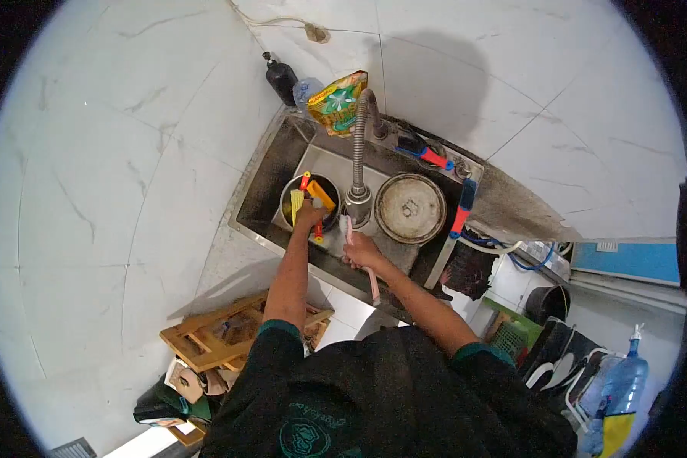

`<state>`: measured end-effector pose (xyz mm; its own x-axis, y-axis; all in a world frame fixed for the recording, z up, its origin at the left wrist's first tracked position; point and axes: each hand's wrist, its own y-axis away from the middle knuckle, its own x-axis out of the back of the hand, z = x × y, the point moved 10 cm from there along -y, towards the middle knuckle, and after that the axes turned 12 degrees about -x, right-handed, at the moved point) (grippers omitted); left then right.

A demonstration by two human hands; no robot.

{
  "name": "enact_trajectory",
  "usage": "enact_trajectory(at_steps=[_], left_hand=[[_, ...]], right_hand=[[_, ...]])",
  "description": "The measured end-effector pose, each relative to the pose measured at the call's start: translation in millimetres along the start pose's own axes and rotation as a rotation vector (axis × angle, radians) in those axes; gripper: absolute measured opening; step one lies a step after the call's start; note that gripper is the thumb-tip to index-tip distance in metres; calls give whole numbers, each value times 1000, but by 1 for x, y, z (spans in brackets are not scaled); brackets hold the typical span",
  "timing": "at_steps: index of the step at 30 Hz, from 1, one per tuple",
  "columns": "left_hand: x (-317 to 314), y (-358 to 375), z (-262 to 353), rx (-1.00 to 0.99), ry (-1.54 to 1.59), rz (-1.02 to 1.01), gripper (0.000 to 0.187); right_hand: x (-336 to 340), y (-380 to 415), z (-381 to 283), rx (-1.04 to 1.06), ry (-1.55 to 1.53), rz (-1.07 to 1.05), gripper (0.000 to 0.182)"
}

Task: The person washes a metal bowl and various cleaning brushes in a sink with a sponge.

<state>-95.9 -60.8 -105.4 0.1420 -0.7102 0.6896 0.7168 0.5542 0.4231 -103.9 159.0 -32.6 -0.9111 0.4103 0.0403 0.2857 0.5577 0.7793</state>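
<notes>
My left hand (311,217) is closed around a red-and-yellow brush (304,183) with yellow bristles, over a round pot (288,185) in the sink. A yellow-orange object (322,196) lies against my fingers inside the pot. My right hand (363,252) grips a pale pink long-handled brush (373,284); its whitish head points up toward the faucet. Directly above that head hangs the metal spout of the flexible faucet (358,160). To the right, a round, stained pan or lid (410,208) rests in the metal sink (240,219).
Two red-and-blue brushes (436,158) (459,221) lie along the sink's back and right edges. A green-and-yellow pouch (339,104) and a dark bottle (280,79) stand behind it. Wooden stools (206,336) are below left; a blue bottle (624,382) stands at lower right.
</notes>
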Motion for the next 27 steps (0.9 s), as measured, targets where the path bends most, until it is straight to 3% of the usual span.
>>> enact_trajectory(at_steps=[2, 4, 8, 11, 14, 15, 18, 21, 23, 24, 25, 26, 27], left_hand=[[0, -10, -5, -33, -175, 25, 66], [2, -3, 1, -93, -268, 74, 68], [23, 26, 38, -201, -207, 252, 70], [35, 43, 56, -313, -224, 307, 73], [44, 45, 54, -489, -290, 399, 75], [40, 40, 44, -417, -245, 314, 72], [43, 42, 42, -466, -205, 363, 65], [41, 41, 47, -480, -293, 388, 45], [43, 40, 51, -458, -255, 403, 35], [38, 41, 56, -536, -348, 362, 36], [33, 24, 37, -442, -286, 320, 40], [39, 35, 56, -517, -415, 333, 46], [48, 37, 62, -492, -325, 365, 45]], right_hand=[[3, -10, -8, -47, 78, 8, 39], [6, -36, -22, 40, 181, 108, 40], [5, -116, -45, 314, 308, 465, 52], [4, -170, -57, 396, 405, 676, 66], [7, -134, -82, 88, 474, 325, 75], [5, -142, -81, 151, 531, 411, 73], [5, -116, -95, 272, 517, 500, 68], [6, -57, -114, 521, 224, 568, 52], [1, -36, -96, 546, 190, 494, 43], [1, -8, -92, 433, 236, 383, 39], [1, 12, -83, 469, 278, 314, 34], [3, 34, -73, 505, 316, 241, 31], [11, 60, -58, 447, 329, 130, 27]])
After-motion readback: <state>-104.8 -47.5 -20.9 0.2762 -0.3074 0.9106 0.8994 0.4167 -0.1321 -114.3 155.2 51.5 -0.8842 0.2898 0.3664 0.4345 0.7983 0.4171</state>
